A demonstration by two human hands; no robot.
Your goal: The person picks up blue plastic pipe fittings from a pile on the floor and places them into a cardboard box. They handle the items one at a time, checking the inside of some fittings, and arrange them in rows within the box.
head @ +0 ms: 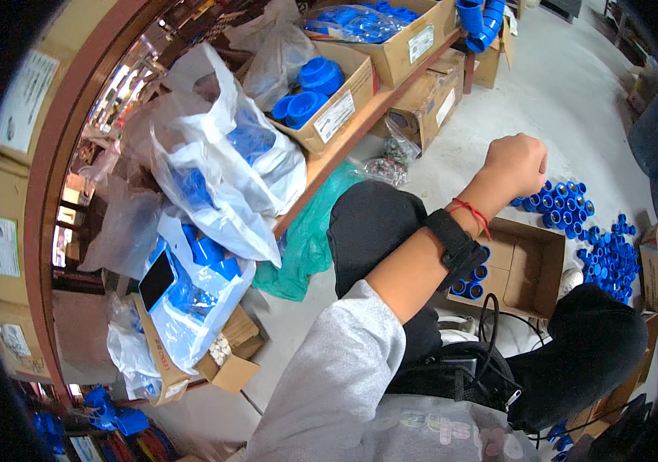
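My left hand is raised and curled into a fist, its back to the camera. Nothing shows in it, though the palm side is hidden. The wrist wears a red string and a black strap. Under the forearm, an open cardboard box stands on the floor between my legs, with several blue pipe fittings upright in its near left corner. Just past the fist, rows of blue fittings with brass-coloured insides stand on the floor, beside a loose heap of small blue fittings. My right hand is out of view.
A shelf on the left bears cardboard boxes of blue fittings and white plastic bags. A phone lies on bagged fittings. Green plastic sheeting hangs beside my knee. A taped carton stands beneath the shelf.
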